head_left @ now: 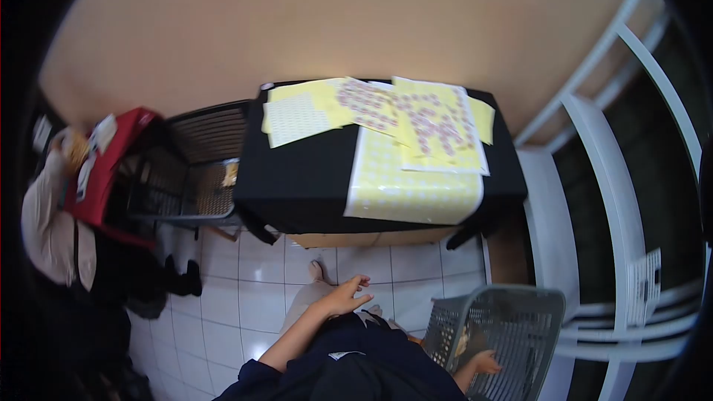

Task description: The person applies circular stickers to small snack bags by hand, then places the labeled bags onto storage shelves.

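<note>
My left hand (346, 298) is held in front of my body with its fingers apart and nothing in it. My right hand (486, 362) is at the grey plastic basket (512, 295) on my right, over its opening. Its fingers look loosely bent and apart, and no object shows in them. Something small and pale (462, 344) shows inside the basket behind its slotted side. Ahead of me, sheets of yellow stickers (434, 122) with reddish prints overlap on a black-covered table (293, 178). A longer sheet with pale dots (416, 197) hangs toward the table's front edge.
A black crate (212, 130) with a small yellowish item stands left of the table. Beyond it is a red-covered table (122, 156), with another person (56, 215) beside it. White shelving (605, 141) lines the right side. White tiles (260, 260) cover the floor.
</note>
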A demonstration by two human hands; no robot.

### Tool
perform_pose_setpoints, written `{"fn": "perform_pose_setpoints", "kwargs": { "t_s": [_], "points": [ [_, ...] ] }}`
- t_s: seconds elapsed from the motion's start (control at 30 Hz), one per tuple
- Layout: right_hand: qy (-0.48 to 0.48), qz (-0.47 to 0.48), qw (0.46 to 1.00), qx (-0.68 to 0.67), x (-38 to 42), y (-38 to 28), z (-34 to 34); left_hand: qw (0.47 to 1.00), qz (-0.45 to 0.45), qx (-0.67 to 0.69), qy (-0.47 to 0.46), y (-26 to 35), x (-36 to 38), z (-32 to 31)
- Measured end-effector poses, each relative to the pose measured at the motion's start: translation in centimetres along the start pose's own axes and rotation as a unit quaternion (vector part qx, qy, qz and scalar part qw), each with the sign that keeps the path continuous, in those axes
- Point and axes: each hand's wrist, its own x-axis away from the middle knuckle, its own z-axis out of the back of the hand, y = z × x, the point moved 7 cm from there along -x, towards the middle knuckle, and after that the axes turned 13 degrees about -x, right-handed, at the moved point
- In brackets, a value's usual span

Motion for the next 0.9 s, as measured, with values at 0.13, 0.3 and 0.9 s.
{"fn": "perform_pose_setpoints", "kwargs": {
  "t_s": [0.13, 0.3, 0.9],
  "points": [
    [-0.108, 0.242, 0.914, -0.308, 4.4, -27.8, 3.6, 0.999, 0.044, 0.002, -0.015, -3.2, 2.6, 1.7],
    [-0.283, 0.354, 0.674, -0.583, 21.4, -48.5, 15.3, 0.99, -0.009, 0.131, -0.06, -6.0, 5.1, 10.1],
    [-0.43, 0.515, 0.604, -0.431, 57.5, -52.1, 25.5, 0.873, 0.338, -0.087, 0.341, -52.2, -1.8, 49.1]
  ]
}}
